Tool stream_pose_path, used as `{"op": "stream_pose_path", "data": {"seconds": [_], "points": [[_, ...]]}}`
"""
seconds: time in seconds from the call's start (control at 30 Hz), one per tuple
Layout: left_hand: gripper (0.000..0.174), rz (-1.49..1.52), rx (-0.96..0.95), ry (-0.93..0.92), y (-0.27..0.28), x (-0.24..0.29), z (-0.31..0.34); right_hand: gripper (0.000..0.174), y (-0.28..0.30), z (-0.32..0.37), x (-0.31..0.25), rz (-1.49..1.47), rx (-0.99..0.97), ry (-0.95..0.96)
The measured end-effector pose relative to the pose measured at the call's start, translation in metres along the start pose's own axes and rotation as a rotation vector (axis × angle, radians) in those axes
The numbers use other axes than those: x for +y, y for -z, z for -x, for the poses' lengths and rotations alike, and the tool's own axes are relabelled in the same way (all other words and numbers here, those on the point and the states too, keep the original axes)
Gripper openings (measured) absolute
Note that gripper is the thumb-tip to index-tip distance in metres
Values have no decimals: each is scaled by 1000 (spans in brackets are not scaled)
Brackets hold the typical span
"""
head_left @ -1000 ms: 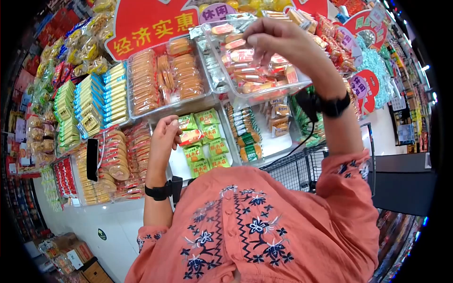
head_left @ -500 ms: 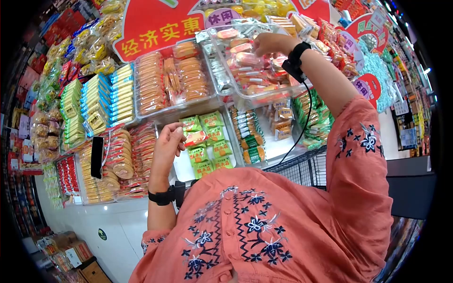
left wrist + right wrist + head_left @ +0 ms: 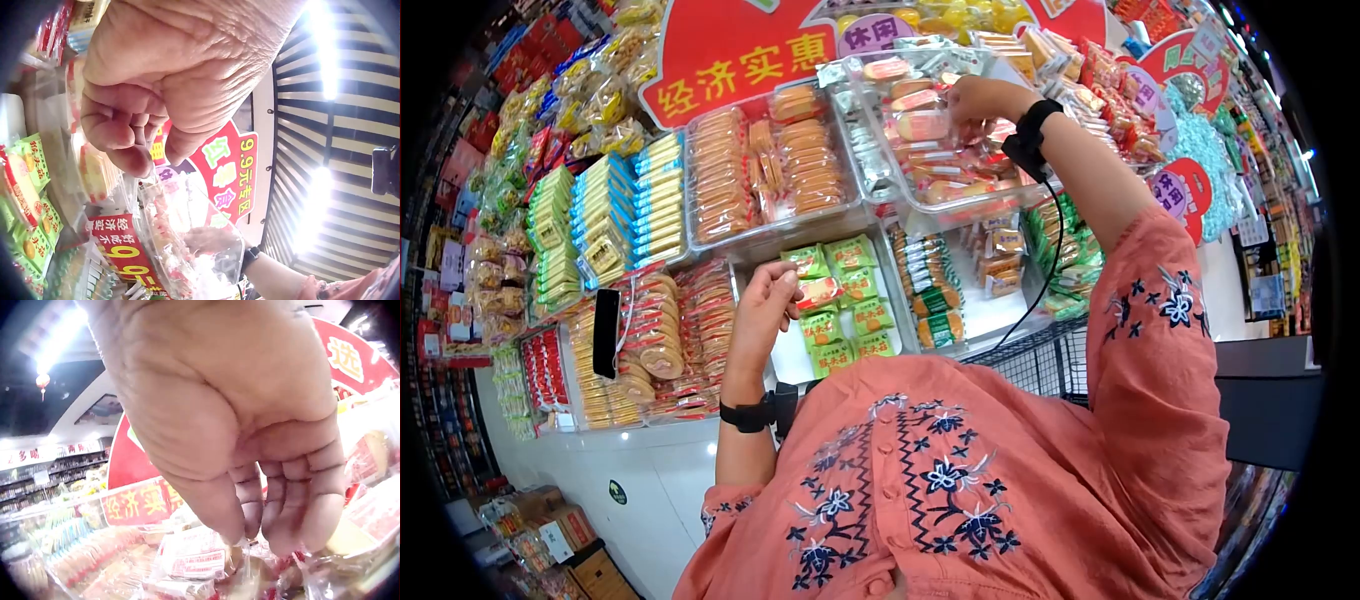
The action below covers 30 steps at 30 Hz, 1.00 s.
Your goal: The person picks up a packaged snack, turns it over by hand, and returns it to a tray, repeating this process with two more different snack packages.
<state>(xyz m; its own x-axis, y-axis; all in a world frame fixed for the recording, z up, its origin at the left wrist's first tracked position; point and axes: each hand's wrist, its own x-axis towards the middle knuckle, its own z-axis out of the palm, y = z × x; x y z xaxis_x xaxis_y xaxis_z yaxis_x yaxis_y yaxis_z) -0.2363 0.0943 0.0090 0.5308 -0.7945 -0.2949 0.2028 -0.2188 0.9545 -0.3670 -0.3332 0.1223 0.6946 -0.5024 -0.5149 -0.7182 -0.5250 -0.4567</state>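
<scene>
In the head view, the right hand [image 3: 985, 102] reaches into a clear bin [image 3: 950, 212] of wrapped snacks [image 3: 922, 125]. The right wrist view shows the fingers and thumb of that hand [image 3: 250, 437] pointing down, tips touching clear wrappers beside a red-and-white packet [image 3: 197, 553]; no grip on one is visible. The left hand [image 3: 765, 305] hovers by the left edge of a white tray with green packets [image 3: 870, 318] and one red packet [image 3: 818, 292]. Its fingers hang loosely curled and hold nothing, as the left wrist view of the hand [image 3: 175, 75] also shows.
Left of the bin stands a tray of brown wrapped cakes [image 3: 808, 160], with blue packets [image 3: 610, 210] further left. A red sign [image 3: 740, 60] rises behind. A black phone-like object [image 3: 606, 333] hangs at the lower left. A wire cart [image 3: 1050, 365] stands at the lower right.
The right hand has come down from above the bin into its snacks, and its fingers now reach among the wrappers. The left hand has shifted slightly, still beside the green packets.
</scene>
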Motion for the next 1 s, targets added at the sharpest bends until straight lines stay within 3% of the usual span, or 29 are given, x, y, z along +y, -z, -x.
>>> {"op": "stream_pose_path", "data": {"seconds": [0.17,0.3,0.5,0.73,0.83,0.9,1.0], "points": [[33,2,-4,7,2,0,-1,15,11,6,11,-205,75,137],[33,11,-1,3,2,5,0,17,20,54,-13,-346,199,278],[31,84,39,-172,-10,38,7,18,6,115,-47,-560,250,524],[31,52,105,-553,-32,78,25,14,-95,133,-99,-559,269,717],[49,113,26,-451,-33,66,22,17,-145,123,-117,-365,354,703],[60,220,-23,-394,-31,48,16,20,-176,115,-130,-356,509,896],[60,316,-15,-352,-31,34,18,15,-220,102,-140,-334,614,1050]]}}
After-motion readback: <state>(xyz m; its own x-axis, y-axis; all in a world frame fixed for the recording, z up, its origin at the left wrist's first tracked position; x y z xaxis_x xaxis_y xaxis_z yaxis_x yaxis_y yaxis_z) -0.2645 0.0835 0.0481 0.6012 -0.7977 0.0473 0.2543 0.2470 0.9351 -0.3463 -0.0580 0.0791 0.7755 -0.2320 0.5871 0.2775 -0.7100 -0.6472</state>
